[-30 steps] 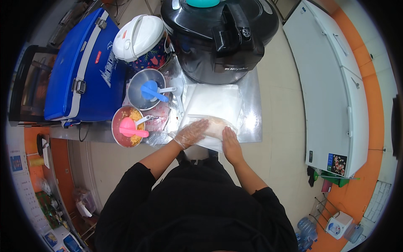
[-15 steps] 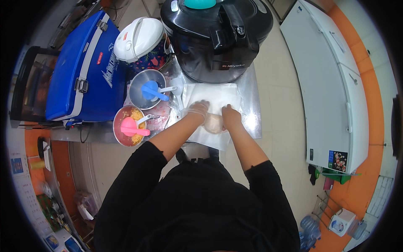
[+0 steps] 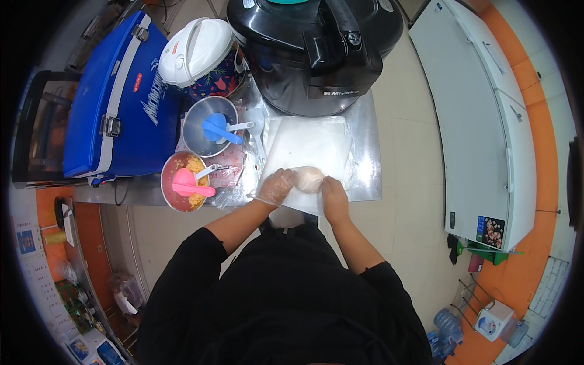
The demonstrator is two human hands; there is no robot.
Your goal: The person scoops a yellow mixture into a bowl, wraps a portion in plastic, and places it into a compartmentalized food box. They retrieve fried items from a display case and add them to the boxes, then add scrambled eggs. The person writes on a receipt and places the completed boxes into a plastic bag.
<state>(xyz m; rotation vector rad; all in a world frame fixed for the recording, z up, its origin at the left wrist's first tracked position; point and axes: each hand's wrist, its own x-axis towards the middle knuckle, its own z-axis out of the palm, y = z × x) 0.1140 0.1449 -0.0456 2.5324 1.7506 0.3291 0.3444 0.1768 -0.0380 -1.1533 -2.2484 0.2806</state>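
Note:
A pale, rounded lump (image 3: 308, 180), apparently in thin wrapping, rests near the front edge of a white paper stack (image 3: 310, 143). Its contents are hidden. My left hand (image 3: 278, 187), in a clear plastic glove, is closed with its fingertips at the lump's left side. My right hand (image 3: 334, 196), bare, pinches at the right side. A white rice paddle (image 3: 256, 128) lies left of the paper. Beyond it are a metal bowl (image 3: 193, 131) with a blue scoop (image 3: 216, 128) and a reddish bowl (image 3: 170, 198) with yellow-orange food and a pink scoop (image 3: 184, 182).
A big black cooker (image 3: 286, 79) stands behind the paper on the metal table (image 3: 365, 164). A patterned container with a white lid (image 3: 204, 52) and a blue cooler box (image 3: 131, 103) stand at left. Across the floor at right is a white chest freezer (image 3: 468, 115).
Both hands have drawn nearer to my body. My left hand has come down from above the lump to its left side; my right hand has slid down along its right side.

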